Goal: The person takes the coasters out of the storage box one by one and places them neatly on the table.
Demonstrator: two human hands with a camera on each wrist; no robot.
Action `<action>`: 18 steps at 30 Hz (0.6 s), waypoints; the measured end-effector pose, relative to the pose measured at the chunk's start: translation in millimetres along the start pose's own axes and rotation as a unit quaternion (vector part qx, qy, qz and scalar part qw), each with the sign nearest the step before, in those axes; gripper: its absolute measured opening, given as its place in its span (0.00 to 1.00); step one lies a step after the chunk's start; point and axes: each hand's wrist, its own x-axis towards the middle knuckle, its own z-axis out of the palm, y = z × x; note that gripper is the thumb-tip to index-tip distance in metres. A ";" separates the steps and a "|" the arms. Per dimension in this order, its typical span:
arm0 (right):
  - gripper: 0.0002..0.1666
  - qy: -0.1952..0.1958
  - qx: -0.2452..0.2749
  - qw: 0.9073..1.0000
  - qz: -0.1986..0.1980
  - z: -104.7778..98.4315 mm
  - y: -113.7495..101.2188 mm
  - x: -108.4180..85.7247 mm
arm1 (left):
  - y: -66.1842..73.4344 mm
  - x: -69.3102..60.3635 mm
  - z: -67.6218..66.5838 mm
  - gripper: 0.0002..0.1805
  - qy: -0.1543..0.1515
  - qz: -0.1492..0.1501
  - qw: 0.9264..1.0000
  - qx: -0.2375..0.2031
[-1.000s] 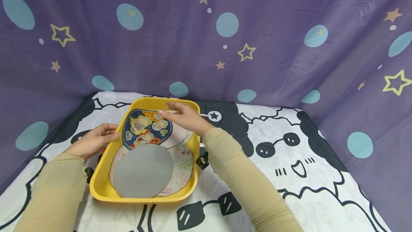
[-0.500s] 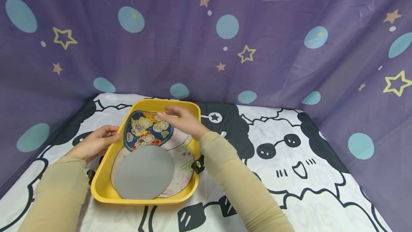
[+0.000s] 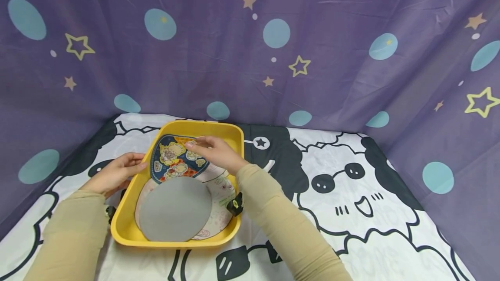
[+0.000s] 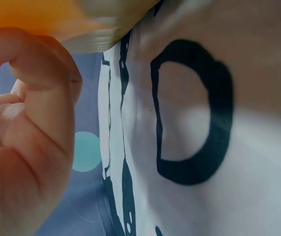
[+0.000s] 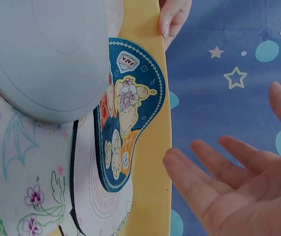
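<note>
Beneath everything you have the patterned cloth [image 3: 375,246], and on it the yellow tray [image 3: 126,229], probably stiff, light plastic that can slide; take it by opposite rims. Inside, nearer you, lies the white printed mat [image 3: 218,220], likely thin and bendy, best raised from its exposed right edge. The smooth gray mat [image 3: 175,209] overlaps it and could slip sideways; hook its rounded near edge.

Toward the far left of the tray lies the blue patterned mat [image 3: 175,159], its near end tucked under the gray one. Its dark edge suggests a soft, flexible, light pad, hard to break; pinch the free far rim. Your right hand [image 3: 216,153] hovers above it, fingers apart and holding nothing. Your left hand [image 3: 117,171] touches the tray's left side with bent fingers; you cannot tell whether they clasp it.
</note>
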 end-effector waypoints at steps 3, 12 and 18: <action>0.38 0.002 -0.002 1.000 0.008 2.4 -0.7 -0.2 | -1.0 0.2 -0.3 0.37 0.001 0.002 1.000 0.001; 0.33 -0.012 -0.016 0.999 0.039 15.2 -0.6 0.6 | -1.2 0.5 0.1 0.38 0.000 0.000 1.000 -0.001; 0.35 -0.018 -0.034 0.998 0.058 22.4 3.9 0.6 | -1.6 0.6 -0.6 0.39 -0.003 0.001 1.000 -0.007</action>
